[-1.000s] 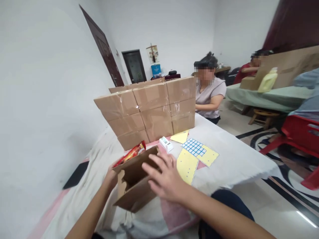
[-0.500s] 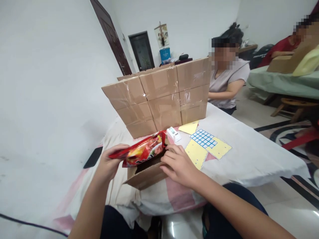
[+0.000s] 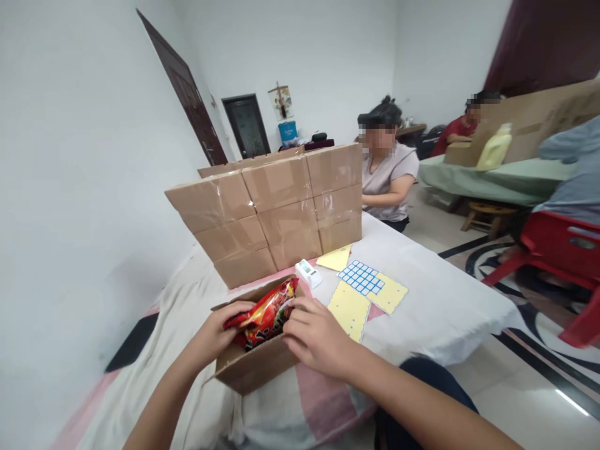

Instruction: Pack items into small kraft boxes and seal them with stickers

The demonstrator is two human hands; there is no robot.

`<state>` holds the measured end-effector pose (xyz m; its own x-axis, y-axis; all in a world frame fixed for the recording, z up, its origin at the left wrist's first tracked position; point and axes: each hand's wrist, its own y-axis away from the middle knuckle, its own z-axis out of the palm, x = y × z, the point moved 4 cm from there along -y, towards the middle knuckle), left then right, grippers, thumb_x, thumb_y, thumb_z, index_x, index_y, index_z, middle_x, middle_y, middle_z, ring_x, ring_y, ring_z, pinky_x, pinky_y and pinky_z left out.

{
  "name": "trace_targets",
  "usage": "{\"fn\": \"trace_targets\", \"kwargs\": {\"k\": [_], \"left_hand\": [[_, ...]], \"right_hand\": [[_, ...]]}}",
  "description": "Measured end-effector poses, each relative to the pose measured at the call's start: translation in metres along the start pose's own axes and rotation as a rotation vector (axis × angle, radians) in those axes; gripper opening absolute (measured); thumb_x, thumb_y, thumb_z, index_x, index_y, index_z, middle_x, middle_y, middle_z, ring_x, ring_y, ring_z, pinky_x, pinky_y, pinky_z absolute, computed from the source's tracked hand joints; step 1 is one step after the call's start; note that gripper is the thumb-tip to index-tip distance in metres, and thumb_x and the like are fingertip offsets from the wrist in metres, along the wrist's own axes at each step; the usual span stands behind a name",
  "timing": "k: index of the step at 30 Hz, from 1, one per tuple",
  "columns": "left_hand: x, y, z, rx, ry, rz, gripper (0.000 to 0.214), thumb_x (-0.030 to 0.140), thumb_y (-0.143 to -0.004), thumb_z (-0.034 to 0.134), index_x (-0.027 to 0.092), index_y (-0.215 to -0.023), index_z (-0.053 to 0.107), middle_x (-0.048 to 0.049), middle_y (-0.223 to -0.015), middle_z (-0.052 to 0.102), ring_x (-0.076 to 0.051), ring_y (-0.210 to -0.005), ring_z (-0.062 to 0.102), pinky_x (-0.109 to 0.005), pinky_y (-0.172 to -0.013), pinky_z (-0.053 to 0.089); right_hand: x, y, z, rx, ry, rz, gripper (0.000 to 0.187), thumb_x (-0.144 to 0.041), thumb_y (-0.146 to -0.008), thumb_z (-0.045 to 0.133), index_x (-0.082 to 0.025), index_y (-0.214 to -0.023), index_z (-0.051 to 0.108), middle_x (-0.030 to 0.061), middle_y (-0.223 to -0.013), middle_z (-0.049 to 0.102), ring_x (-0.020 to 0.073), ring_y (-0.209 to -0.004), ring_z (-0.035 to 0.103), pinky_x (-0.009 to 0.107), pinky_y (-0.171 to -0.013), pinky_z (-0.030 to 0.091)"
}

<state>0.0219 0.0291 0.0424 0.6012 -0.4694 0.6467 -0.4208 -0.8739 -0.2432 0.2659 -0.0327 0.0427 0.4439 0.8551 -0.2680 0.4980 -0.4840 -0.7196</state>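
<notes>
A small open cardboard box (image 3: 255,369) sits on the cloth-covered table right in front of me. A red snack packet (image 3: 265,315) lies half inside it. My left hand (image 3: 220,331) grips the packet's left end, fingers curled over it. My right hand (image 3: 316,334) has its fingers closed on the packet's right side at the box rim.
A wall of taped cardboard boxes (image 3: 276,209) stands behind. A small white device (image 3: 308,273), a blue label sheet (image 3: 362,277) and yellow backing sheets (image 3: 349,307) lie to the right. A dark phone (image 3: 134,342) is at left. Two people sit beyond; a red chair (image 3: 557,250) stands right.
The open box was tipped and empty. My left hand brought the red packet over it, and now both hands hold the packet down in the box.
</notes>
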Motion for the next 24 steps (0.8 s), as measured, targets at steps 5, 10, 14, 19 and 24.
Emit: {"fn": "trace_targets", "kwargs": {"k": [5, 10, 14, 19, 24], "left_hand": [[0.001, -0.006, 0.018, -0.197, -0.161, 0.092, 0.054, 0.006, -0.058, 0.042, 0.02, -0.1, 0.073, -0.0077, -0.118, 0.074, -0.022, -0.11, 0.068, -0.035, -0.099, 0.051], [0.01, -0.002, 0.037, -0.41, -0.377, 0.007, 0.034, 0.014, -0.075, 0.05, 0.026, -0.096, 0.075, -0.0035, -0.099, 0.077, -0.022, -0.09, 0.07, -0.031, -0.081, 0.053], [0.021, -0.004, 0.036, -0.451, -0.399, 0.05, 0.026, 0.031, -0.082, 0.061, 0.028, -0.103, 0.076, -0.0046, -0.103, 0.075, -0.023, -0.092, 0.069, -0.032, -0.084, 0.053], [0.022, 0.001, 0.028, -0.34, -0.284, 0.09, 0.035, 0.042, -0.088, 0.062, 0.031, -0.121, 0.07, -0.0082, -0.127, 0.063, -0.026, -0.112, 0.062, -0.036, -0.098, 0.05], [-0.012, 0.017, 0.019, -0.278, 0.04, 0.038, 0.039, 0.047, -0.091, 0.057, 0.031, -0.125, 0.067, -0.0079, -0.128, 0.055, -0.023, -0.106, 0.059, -0.035, -0.093, 0.05]], "right_hand": [[-0.001, 0.001, 0.004, -0.033, 0.05, 0.003, 0.007, -0.021, -0.095, 0.057, -0.02, -0.092, 0.063, 0.0049, -0.091, 0.068, 0.024, -0.111, 0.058, 0.038, -0.097, 0.048], [-0.003, 0.004, 0.007, -0.049, 0.065, 0.0, 0.007, -0.021, -0.095, 0.056, -0.02, -0.095, 0.063, 0.0048, -0.093, 0.068, 0.024, -0.12, 0.055, 0.039, -0.102, 0.045], [-0.003, 0.004, 0.004, -0.044, 0.031, 0.04, 0.008, -0.021, -0.095, 0.056, -0.021, -0.093, 0.064, 0.0045, -0.092, 0.066, 0.0239, -0.118, 0.055, 0.039, -0.1, 0.046], [0.002, 0.004, -0.006, 0.054, -0.076, 0.154, 0.029, -0.018, -0.087, 0.063, -0.022, -0.116, 0.065, 0.0118, -0.129, 0.058, 0.0259, -0.123, 0.053, 0.041, -0.103, 0.047], [0.021, 0.006, 0.002, 0.043, -0.268, 0.304, 0.062, -0.023, -0.074, 0.08, -0.02, -0.132, 0.057, 0.0107, -0.13, 0.061, 0.0257, -0.122, 0.055, 0.04, -0.104, 0.047]]}}
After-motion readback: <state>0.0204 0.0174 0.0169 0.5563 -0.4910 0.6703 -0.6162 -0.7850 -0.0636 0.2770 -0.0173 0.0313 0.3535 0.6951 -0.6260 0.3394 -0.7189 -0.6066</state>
